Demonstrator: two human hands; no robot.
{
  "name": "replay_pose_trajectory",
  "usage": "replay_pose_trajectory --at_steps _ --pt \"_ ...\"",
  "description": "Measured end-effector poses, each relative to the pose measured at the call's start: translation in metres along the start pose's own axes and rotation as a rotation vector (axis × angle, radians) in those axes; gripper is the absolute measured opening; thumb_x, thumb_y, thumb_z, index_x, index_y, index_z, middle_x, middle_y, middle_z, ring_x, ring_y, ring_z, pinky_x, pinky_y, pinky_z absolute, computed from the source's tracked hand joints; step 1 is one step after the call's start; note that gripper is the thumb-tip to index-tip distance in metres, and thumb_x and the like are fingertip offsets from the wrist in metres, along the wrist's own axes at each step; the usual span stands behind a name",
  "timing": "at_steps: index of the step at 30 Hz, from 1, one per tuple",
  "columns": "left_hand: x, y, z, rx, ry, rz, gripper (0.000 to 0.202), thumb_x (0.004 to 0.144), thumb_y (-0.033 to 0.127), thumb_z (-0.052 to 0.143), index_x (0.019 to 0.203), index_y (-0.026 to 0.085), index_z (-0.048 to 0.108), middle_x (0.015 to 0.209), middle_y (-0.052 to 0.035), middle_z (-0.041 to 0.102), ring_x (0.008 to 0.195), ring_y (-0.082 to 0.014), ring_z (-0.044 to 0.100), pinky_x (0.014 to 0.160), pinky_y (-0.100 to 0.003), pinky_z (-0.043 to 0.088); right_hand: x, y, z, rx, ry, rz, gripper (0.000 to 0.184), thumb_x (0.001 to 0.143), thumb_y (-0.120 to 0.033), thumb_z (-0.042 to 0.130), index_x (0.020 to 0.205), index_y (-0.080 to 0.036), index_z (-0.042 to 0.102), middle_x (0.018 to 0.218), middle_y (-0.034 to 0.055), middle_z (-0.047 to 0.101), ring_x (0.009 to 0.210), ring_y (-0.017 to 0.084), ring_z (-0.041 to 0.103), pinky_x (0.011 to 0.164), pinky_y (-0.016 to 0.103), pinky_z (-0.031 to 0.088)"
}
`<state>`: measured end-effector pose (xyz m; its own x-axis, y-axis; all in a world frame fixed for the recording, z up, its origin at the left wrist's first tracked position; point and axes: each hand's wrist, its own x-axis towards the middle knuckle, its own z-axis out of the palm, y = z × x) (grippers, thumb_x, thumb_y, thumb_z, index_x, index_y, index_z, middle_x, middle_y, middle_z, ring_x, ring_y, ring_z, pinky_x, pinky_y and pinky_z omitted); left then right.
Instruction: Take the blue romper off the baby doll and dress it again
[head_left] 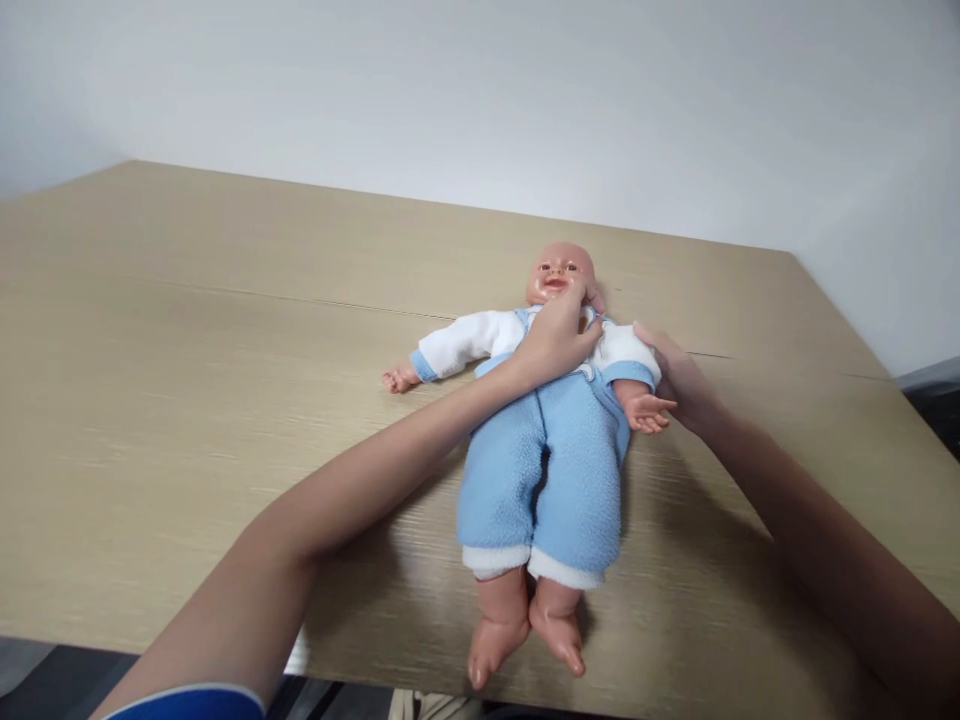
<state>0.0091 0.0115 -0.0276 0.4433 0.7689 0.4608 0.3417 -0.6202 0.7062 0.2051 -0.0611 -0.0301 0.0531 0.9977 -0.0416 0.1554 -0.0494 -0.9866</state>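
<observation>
A baby doll (pixel 570 460) lies on its back on the wooden table, its bald head at the far end and its bare feet near the front edge. It wears a white top with blue cuffs under fuzzy light-blue overalls. My left hand (pixel 559 335) reaches across its chest, fingers and thumb curled about the overalls' shoulder strap near the neck. On the doll's other side, my right hand (pixel 679 375) grips the short-looking white sleeve (pixel 626 345), with the thumb on top and most fingers hidden behind it. The doll's other arm stretches out to the left.
The light wooden table (pixel 225 400) has thin seams across it and meets a pale wall (pixel 480 100) at the back. A dark object (pixel 934 400) stands past the table's right edge. Under the front edge, dark and beige shapes show partly.
</observation>
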Motion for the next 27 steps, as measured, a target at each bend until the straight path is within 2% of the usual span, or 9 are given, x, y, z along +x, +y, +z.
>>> replay_pose_trajectory --at_steps 3,5,7,11,15,17,19,22,27 --pt "-0.001 0.001 0.001 0.052 -0.019 -0.012 0.016 0.1 0.018 0.065 0.111 0.023 0.055 0.112 -0.0089 0.076 0.09 -0.0226 0.069 0.087 -0.038 0.052 -0.026 -0.008 -0.022 0.113 -0.032 0.279 0.077 0.08 -0.067 0.094 0.142 -0.026 0.07 0.119 0.0116 0.086 0.088 0.032 0.084 0.059 0.039 0.069" --pt "-0.002 0.003 0.001 0.084 -0.035 -0.021 0.016 0.101 0.019 0.066 0.113 0.022 0.056 0.111 -0.009 0.076 0.092 -0.0233 0.07 0.086 -0.038 0.052 -0.037 -0.009 -0.036 0.097 -0.007 0.351 0.107 0.075 -0.058 0.102 0.165 -0.031 0.05 0.124 0.01 0.085 0.083 0.029 0.082 0.055 0.036 0.066" --pt "-0.002 0.005 0.001 0.109 -0.046 -0.028 0.016 0.102 0.02 0.066 0.114 0.022 0.057 0.109 -0.008 0.076 0.092 -0.023 0.07 0.085 -0.037 0.051 -0.044 -0.007 -0.044 0.067 0.038 0.354 0.122 0.073 -0.055 0.105 0.172 -0.035 0.037 0.13 0.0098 0.083 0.088 0.029 0.083 0.06 0.036 0.068" --pt "-0.003 0.009 -0.001 0.119 -0.05 -0.028 0.015 0.103 0.022 0.068 0.114 0.022 0.058 0.105 -0.0061 0.076 0.088 -0.0219 0.068 0.082 -0.037 0.048 -0.056 0.001 -0.036 -0.013 0.065 0.233 0.11 0.072 -0.064 0.103 0.162 -0.032 0.046 0.149 0.0156 0.076 0.117 0.035 0.082 0.082 0.041 0.073" --pt "-0.004 0.013 -0.002 0.098 -0.065 -0.046 0.013 0.104 0.023 0.067 0.114 0.021 0.059 0.097 -0.0036 0.073 0.079 -0.0197 0.065 0.075 -0.036 0.044 -0.062 0.007 -0.031 -0.16 0.076 0.076 0.101 0.068 -0.064 0.105 0.15 -0.027 0.059 0.155 0.02 0.071 0.112 0.036 0.083 0.085 0.046 0.072" --pt "-0.004 0.015 -0.002 0.114 -0.066 -0.062 0.014 0.104 0.023 0.068 0.114 0.021 0.059 0.09 -0.0014 0.07 0.078 -0.0207 0.065 0.074 -0.036 0.042 -0.061 0.011 -0.042 -0.234 0.117 -0.008 0.087 0.068 -0.063 0.105 0.139 -0.027 0.069 0.145 0.0174 0.077 0.104 0.033 0.083 0.083 0.045 0.071" --pt "-0.004 0.016 -0.002 0.135 -0.066 -0.069 0.014 0.104 0.024 0.069 0.114 0.021 0.06 0.086 -0.0006 0.068 0.08 -0.0223 0.066 0.075 -0.037 0.042 -0.058 0.019 -0.061 -0.318 0.15 -0.059 0.073 0.071 -0.063 0.103 0.129 -0.026 0.076 0.122 0.0129 0.083 0.089 0.03 0.08 0.074 0.042 0.068" --pt "-0.004 0.015 -0.002 0.149 -0.075 -0.058 0.014 0.104 0.025 0.068 0.114 0.021 0.06 0.091 -0.0029 0.071 0.084 -0.0232 0.068 0.076 -0.038 0.043 -0.053 0.036 -0.088 -0.411 0.168 -0.093 0.066 0.075 -0.064 0.1 0.126 -0.028 0.078 0.099 0.0074 0.082 0.071 0.025 0.072 0.062 0.04 0.062" --pt "-0.005 0.013 -0.001 0.191 -0.071 -0.04 0.015 0.106 0.03 0.066 0.117 0.02 0.061 0.105 -0.0087 0.077 0.096 -0.0261 0.072 0.085 -0.039 0.051 -0.05 0.055 -0.108 -0.453 0.137 -0.238 0.059 0.082 -0.057 0.095 0.129 -0.028 0.074 0.125 0.0126 0.085 0.102 0.035 0.082 0.088 0.051 0.069"
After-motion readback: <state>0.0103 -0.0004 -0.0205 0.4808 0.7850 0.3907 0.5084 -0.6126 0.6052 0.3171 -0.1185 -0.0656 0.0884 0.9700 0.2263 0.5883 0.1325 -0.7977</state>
